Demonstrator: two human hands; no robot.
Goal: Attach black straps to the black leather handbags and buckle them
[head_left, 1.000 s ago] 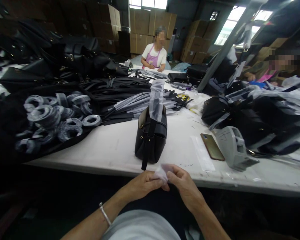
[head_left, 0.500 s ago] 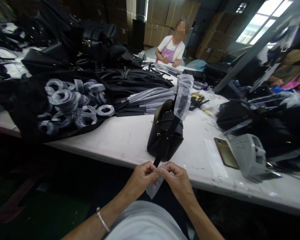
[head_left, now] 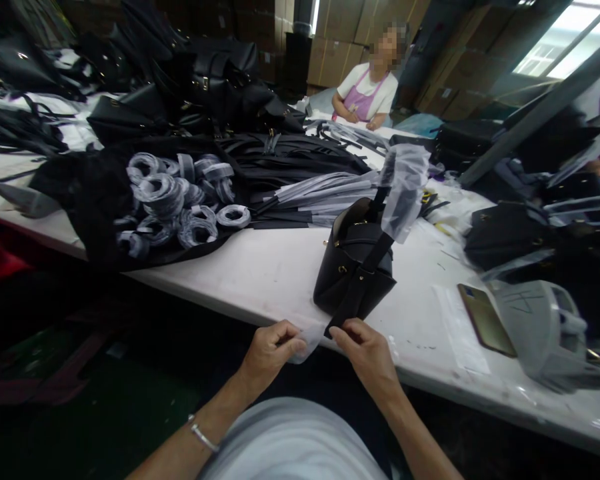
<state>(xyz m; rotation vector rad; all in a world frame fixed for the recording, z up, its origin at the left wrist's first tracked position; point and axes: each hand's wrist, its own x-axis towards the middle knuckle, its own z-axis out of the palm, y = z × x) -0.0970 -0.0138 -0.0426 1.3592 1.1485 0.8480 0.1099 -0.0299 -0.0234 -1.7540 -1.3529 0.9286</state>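
Note:
A black handbag (head_left: pixel 355 267) stands at the near edge of the white table, directly beyond my hands. Its handle rises to the right, wrapped in a clear plastic sleeve (head_left: pixel 405 190). From the bag's near side a black strap (head_left: pixel 344 319) hangs toward me, and my right hand (head_left: pixel 370 347) pinches its end. My left hand (head_left: pixel 273 350), closed, grips a small clear plastic piece (head_left: pixel 307 343) to the left of the strap. The plastic and the strap end look apart, with a narrow gap between my hands.
Rolled grey-wrapped straps (head_left: pixel 165 193) lie on black cloth at left, beside long flat straps (head_left: pixel 325 197). On the right are a phone (head_left: pixel 486 320) and a grey tape dispenser (head_left: pixel 543 327). Black bags (head_left: pixel 220 80) are piled behind. A person in a pink apron (head_left: pixel 363 97) sits across the table.
My hands have moved apart. The plastic piece has come away leftward with my left hand, while my right hand now holds the strap end. The camera view has shifted left.

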